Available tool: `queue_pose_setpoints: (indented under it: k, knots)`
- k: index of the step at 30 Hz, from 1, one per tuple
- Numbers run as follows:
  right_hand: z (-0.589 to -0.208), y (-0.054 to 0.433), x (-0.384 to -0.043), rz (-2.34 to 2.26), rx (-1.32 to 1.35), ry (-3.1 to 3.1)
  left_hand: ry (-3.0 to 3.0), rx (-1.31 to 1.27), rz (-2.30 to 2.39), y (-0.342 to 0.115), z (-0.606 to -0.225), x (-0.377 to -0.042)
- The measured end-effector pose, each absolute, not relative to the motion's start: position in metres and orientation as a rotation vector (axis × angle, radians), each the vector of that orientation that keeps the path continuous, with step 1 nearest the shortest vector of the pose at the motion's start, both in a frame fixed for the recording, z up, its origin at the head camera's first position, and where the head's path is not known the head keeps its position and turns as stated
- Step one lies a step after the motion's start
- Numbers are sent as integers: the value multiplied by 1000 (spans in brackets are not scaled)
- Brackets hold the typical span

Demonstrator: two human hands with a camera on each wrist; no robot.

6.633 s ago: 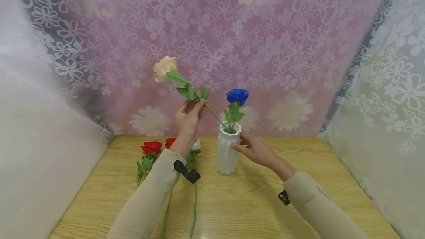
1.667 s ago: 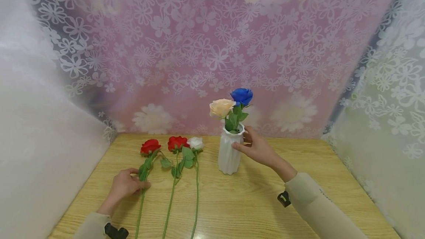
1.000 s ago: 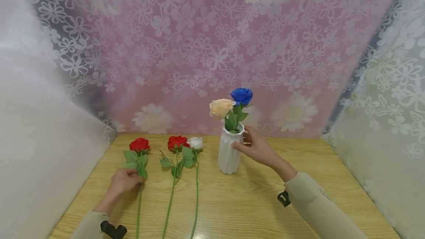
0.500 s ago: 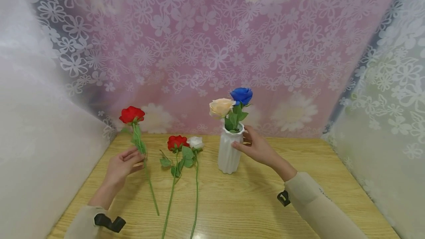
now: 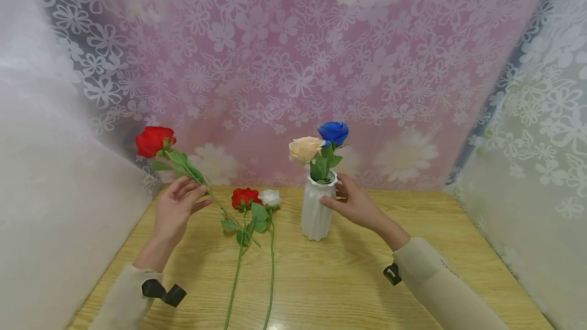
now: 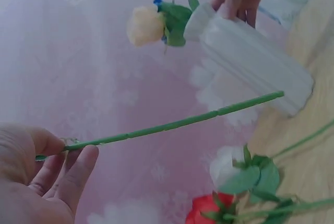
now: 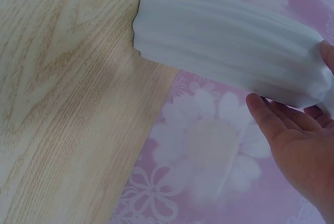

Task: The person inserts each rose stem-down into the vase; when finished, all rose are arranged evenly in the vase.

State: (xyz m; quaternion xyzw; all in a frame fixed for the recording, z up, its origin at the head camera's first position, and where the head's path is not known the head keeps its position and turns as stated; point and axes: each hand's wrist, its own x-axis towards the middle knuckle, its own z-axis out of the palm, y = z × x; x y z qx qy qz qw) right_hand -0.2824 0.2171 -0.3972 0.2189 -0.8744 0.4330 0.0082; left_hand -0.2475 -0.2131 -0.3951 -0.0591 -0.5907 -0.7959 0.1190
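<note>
My left hand (image 5: 176, 208) pinches the stem of a red rose (image 5: 155, 141) between thumb and fingers, just below its leaves. The bloom tilts up to the left, and the bare green stem (image 6: 172, 125) slants down to the right. My right hand (image 5: 355, 205) grips the upper part of a fluted white vase (image 5: 316, 213), thumb on the near side and fingers partly hidden behind it. The vase stands upright on the table. In it are a cream rose (image 5: 304, 149) and a blue rose (image 5: 334, 133), their lower stems hidden inside.
A second red rose (image 5: 245, 197) and a white rose (image 5: 270, 198) lie side by side on the wooden table (image 5: 348, 289), stems toward the near edge. Behind the table hangs a pink flowered curtain (image 5: 293, 65), with pale sheets on both sides.
The cream rose went into the vase earlier. My left hand then took the leftmost red rose off the table, raised it and tilted its bloom leftward. My right hand stays on the vase.
</note>
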Motion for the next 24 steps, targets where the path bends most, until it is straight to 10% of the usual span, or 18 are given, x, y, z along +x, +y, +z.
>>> queue_pose_setpoints:
  k: [24]
  knots:
    - [-399, 217, -282, 1337, 686, -2723, -1466, -315, -2276, -124, -321, -269]
